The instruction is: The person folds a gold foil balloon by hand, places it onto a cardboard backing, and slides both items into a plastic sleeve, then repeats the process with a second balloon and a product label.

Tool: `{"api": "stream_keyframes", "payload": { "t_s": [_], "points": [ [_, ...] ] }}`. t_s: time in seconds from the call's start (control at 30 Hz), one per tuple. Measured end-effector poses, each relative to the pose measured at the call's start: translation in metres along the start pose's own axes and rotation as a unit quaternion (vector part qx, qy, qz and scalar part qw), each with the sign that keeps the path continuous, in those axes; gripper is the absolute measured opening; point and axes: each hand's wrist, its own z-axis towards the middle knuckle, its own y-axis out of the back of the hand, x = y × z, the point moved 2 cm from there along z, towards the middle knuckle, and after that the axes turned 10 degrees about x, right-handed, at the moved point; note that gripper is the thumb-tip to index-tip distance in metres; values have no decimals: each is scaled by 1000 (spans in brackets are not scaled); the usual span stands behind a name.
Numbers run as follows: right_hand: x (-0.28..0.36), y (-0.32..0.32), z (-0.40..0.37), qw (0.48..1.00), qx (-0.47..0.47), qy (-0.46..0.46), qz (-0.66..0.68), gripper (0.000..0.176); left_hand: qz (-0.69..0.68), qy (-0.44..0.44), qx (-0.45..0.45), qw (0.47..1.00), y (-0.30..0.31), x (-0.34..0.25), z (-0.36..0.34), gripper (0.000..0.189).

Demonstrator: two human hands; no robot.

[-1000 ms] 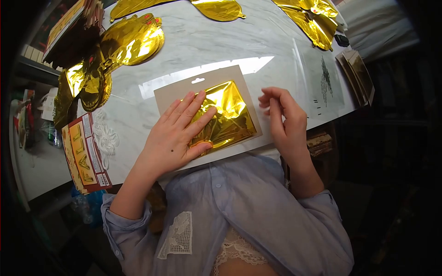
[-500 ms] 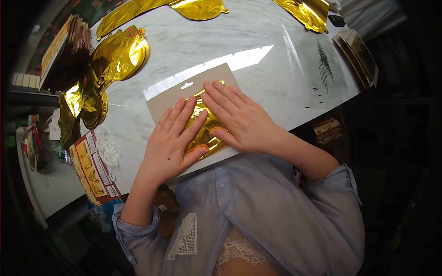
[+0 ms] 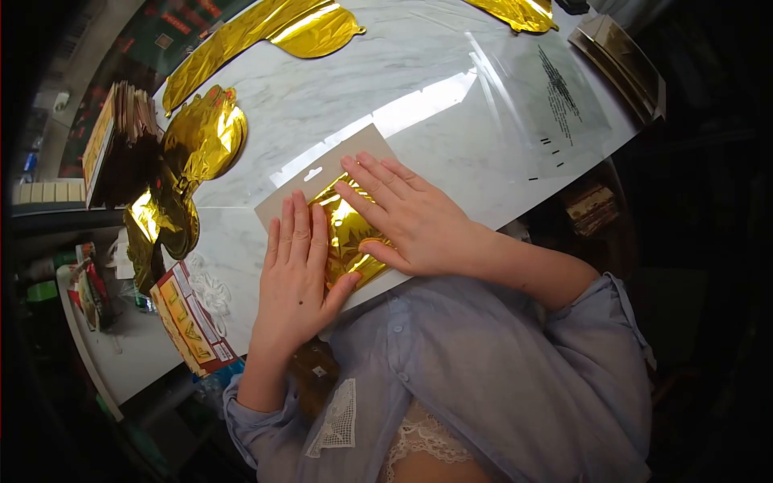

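A folded sheet of shiny gold foil (image 3: 345,229) lies on a grey-beige card (image 3: 372,146) near the front edge of the table. The card has a hanging slot at its far end. My left hand (image 3: 296,278) rests flat along the left side of the foil, fingers stretched and thumb out. On the right, my right hand (image 3: 415,221) lies flat with fingers spread, covering part of the foil and card. Neither hand is closed around anything. Foil shows between the two hands; the rest of it is hidden under them.
Gold foil balloons (image 3: 205,133) lie at the left, beside a stack of cards (image 3: 121,145). Another long gold foil balloon (image 3: 314,32) lies at the back. White ribbon (image 3: 211,288) and a printed card (image 3: 189,322) are front left. Clear plastic bags (image 3: 519,97) and brown cards (image 3: 616,64) are right.
My left hand has shifted toward the foil's left side, its fingers straighter and closer together, leaving more foil uncovered. The right hand stays flat on the foil. The whole view has tilted slightly.
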Motion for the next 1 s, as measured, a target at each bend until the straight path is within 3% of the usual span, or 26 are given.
{"api": "stream_keyframes", "payload": {
  "t_s": [0.13,0.2,0.23,0.43,0.6,0.63,0.77,0.83,1.0],
  "points": [
    [0,0,-1,1000,-3,-3,6,80,-24,13,-76,997,1,-37,3,92],
    [-1,-1,-1,1000,-3,-1,16,80,-99,17,-139,985,-17,-46,10,94],
    [0,0,-1,1000,-4,6,18,80,-109,55,-149,981,-23,-46,18,94],
    [-2,5,0,999,35,2,-2,79,-85,106,-153,979,-47,-33,25,98],
    [-22,28,-13,982,-34,10,186,66,-81,86,-158,980,-42,-37,26,108],
    [-26,32,-17,986,-76,-12,151,63,-72,95,-157,980,-42,-37,27,110],
    [-28,39,-31,988,-94,-56,110,63,-51,105,-147,982,-39,-39,27,109],
    [-16,31,-34,995,-80,-37,41,62,-56,105,-147,982,-38,-41,27,108],
    [8,14,-42,998,-51,-24,42,62,-66,113,-140,982,-38,-41,22,107]
  ]
}}
